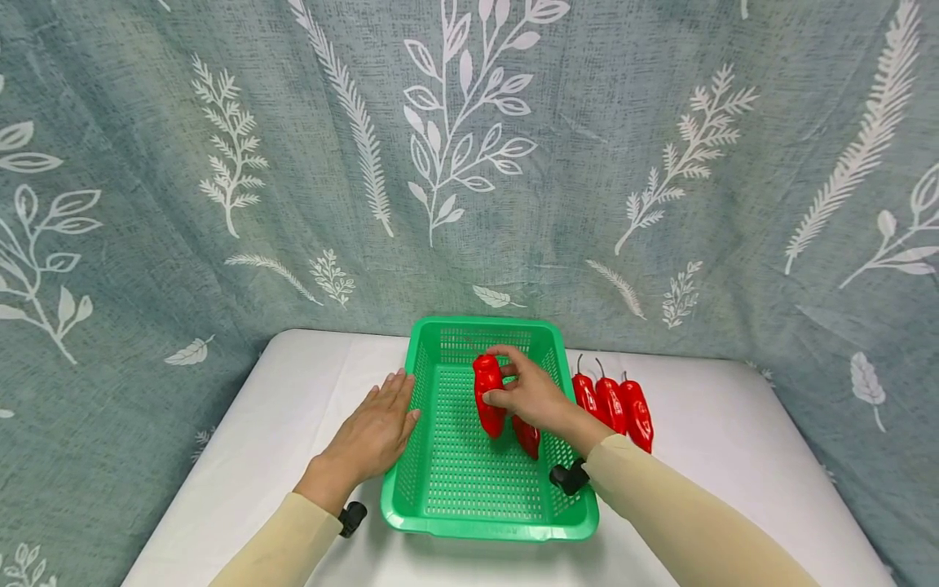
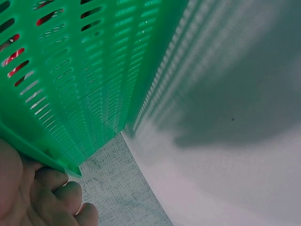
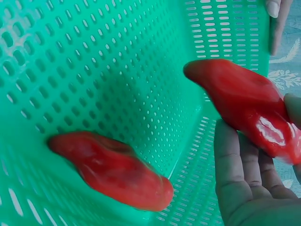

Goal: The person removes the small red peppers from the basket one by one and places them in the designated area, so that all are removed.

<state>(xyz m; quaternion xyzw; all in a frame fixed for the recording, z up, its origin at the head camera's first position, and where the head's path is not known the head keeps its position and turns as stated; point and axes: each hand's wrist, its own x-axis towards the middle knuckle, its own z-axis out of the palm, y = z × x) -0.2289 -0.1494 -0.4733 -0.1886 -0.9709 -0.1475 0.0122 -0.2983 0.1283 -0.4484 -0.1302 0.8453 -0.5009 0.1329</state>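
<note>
red pepper, one unit, is held in the right hand, within the walls of the green basket and raised off its floor. from where i stand, the thumb bears on one side and the fingers on the other; this pinch probably leaves the pointed end free and keeps the knuckles off the mesh. the left hand is well apart from the right and grasps nothing: its fingers lie straight, side by side, along the basket's left rim. this contact likely steadies the basket against sliding on the white worktop.

contents of the basket: a second pepper rests on the floor toward the right wall, partly covered by the right hand as seen from above. walls and floor are slotted throughout.

outside the basket, just beside its right wall, three more peppers lie in a row on the worktop, stems directed away from the person. such a row seems suited to picking by the nearer, right hand. the right wrist hides some of their lower ends.
</note>
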